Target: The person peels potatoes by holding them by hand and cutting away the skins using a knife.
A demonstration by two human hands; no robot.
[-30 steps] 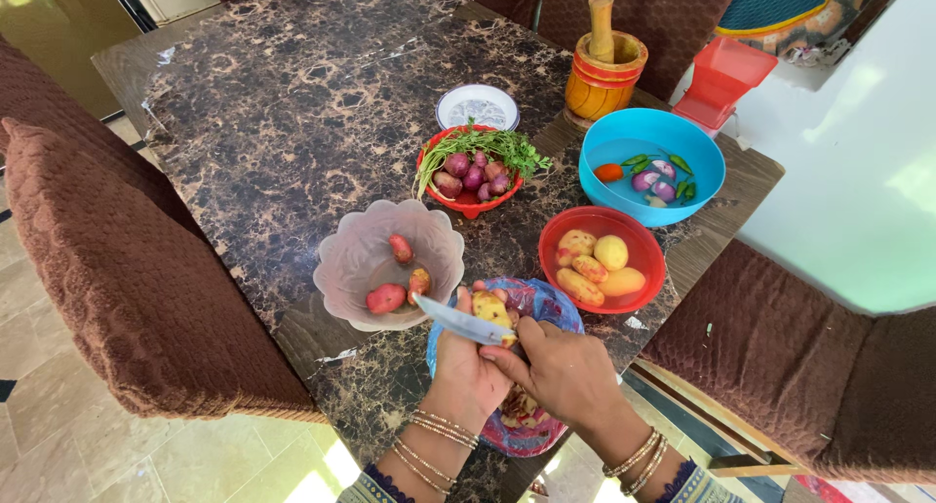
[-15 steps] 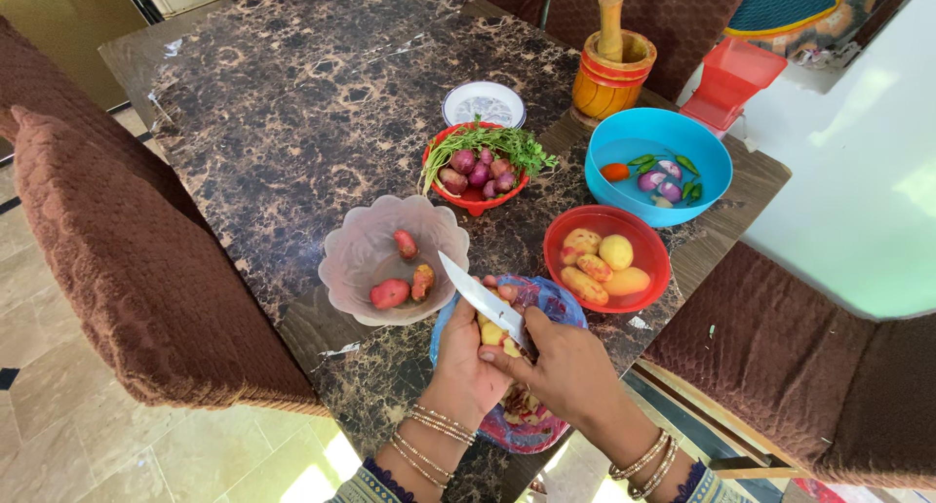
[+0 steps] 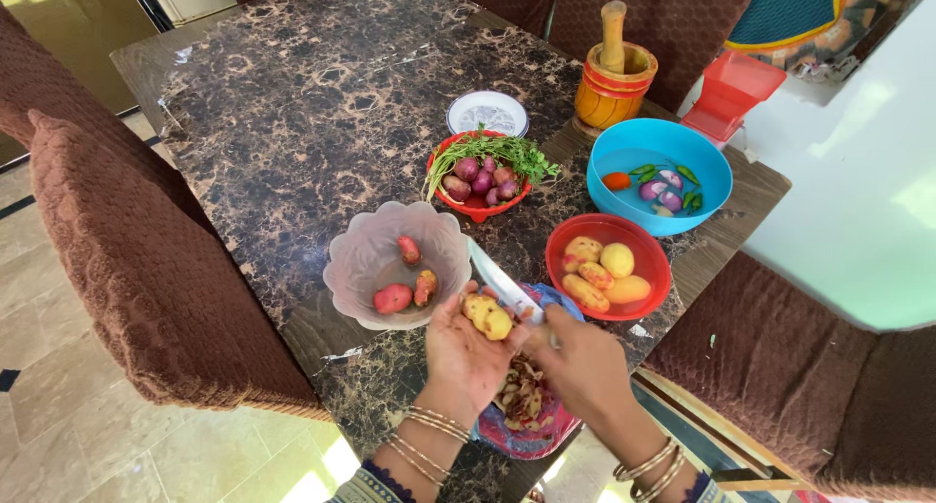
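Observation:
My left hand (image 3: 466, 352) holds a peeled yellow potato (image 3: 487, 316) at its fingertips, just above the table's near edge. My right hand (image 3: 582, 367) grips a knife (image 3: 504, 282) whose blade points up and left, over the potato. Under both hands lies a blue plastic bag (image 3: 531, 435) with a heap of potato peels (image 3: 523, 393). Left of the potato stands a clear scalloped bowl (image 3: 363, 249) with three unpeeled red potatoes (image 3: 393, 297). To the right a red bowl (image 3: 651, 254) holds several peeled potatoes (image 3: 604, 272).
On the dark marble table (image 3: 292, 113) stand a red basket of onions and herbs (image 3: 478, 178), a blue bowl with vegetables in water (image 3: 655, 173), a small white plate (image 3: 487, 110), a wooden mortar with pestle (image 3: 611, 76) and a red container (image 3: 730, 89). Brown chairs (image 3: 117, 259) surround it.
The knife blade has swung from lying across the potato to pointing up past it. My left hand has turned the potato up into view, and the peels under it now show.

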